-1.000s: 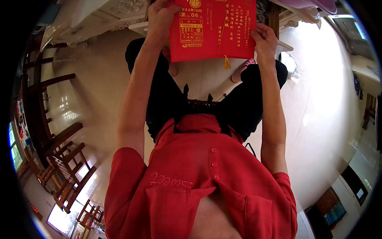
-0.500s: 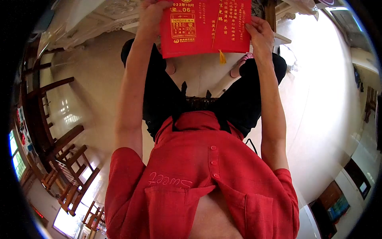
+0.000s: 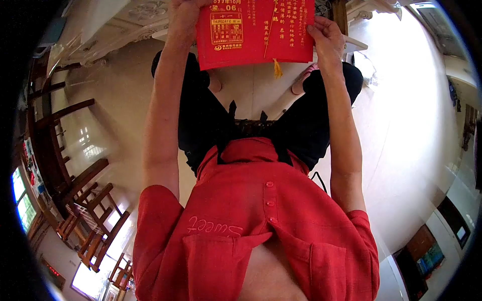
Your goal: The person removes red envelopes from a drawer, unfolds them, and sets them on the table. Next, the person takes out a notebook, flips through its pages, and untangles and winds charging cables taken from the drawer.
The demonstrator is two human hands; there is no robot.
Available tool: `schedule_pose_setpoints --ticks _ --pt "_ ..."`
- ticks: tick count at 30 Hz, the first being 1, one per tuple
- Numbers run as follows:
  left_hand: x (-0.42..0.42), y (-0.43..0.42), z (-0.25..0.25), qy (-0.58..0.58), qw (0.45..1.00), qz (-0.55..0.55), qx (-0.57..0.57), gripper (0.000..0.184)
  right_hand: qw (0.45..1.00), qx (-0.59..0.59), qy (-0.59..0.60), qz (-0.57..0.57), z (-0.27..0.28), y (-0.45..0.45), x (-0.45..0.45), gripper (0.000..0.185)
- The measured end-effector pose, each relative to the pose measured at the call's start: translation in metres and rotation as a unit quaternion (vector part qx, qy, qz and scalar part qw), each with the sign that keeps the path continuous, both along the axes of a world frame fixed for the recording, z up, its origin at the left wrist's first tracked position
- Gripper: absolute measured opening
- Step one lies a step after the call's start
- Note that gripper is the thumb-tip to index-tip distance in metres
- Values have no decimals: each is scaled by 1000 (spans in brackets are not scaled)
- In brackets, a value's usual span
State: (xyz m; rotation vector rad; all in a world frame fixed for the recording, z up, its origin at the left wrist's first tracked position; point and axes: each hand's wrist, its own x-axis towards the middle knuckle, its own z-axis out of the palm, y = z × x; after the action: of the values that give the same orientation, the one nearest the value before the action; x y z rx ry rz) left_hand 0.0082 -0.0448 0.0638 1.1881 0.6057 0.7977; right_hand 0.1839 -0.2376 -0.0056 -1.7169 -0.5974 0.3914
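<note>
Holds up at twelve o'clock a flat red rectangular card with gold Chinese print (image 3: 253, 42), tilted slightly and running past the top border, so cannot be read in its upper part. Shows "022年10月", "06" and "THURSDAY" in gold, with much of the smaller lettering too fine to make out. Carries a thin gold cord down the face (image 3: 269, 35) and a yellow tassel (image 3: 277, 69) below the lower edge. Cannot be told whether single or folded.

Grips the card's left edge with the left hand (image 3: 187, 15), between eleven and twelve o'clock, fingers closed on it but partly cut off by the border. Pinches the right edge with the right hand (image 3: 329, 42) at one o'clock, fingers bent and nearly shut on the card, thumb over the front, the other tips hard to see.

Includes below the card two legs in black trousers (image 3: 306, 108), with a pink slipper (image 3: 307, 72) at one o'clock partly hidden, then a red buttoned shirt (image 3: 281, 210) towards six.

Takes in a cream carved piece of furniture (image 3: 120, 30) between ten and eleven, cut off above; a brown wooden chair (image 3: 95, 226) at eight; a pale shiny floor (image 3: 120, 115), washed out by glare towards three; and a purple item at the top border near one to two, too cropped to identify.
</note>
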Motion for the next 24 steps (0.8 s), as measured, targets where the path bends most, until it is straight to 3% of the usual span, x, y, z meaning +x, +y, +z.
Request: schedule_pose_setpoints --ticks 12,18,20,24 --pt "1 -2 5 -10 1000 -18 12 42 1000 17 17 5 -1 1 0 26" --pt "1 3 -10 68 996 56 30 43 1000 7 7 -15 -8 2 0 25" --pt "0 8 -16 80 991 43 94 43 1000 19 9 -11 -4 1 -4 24" --pt "3 4 -15 45 998 19 35 43 1000 13 -6 14 -4 1 -4 27"
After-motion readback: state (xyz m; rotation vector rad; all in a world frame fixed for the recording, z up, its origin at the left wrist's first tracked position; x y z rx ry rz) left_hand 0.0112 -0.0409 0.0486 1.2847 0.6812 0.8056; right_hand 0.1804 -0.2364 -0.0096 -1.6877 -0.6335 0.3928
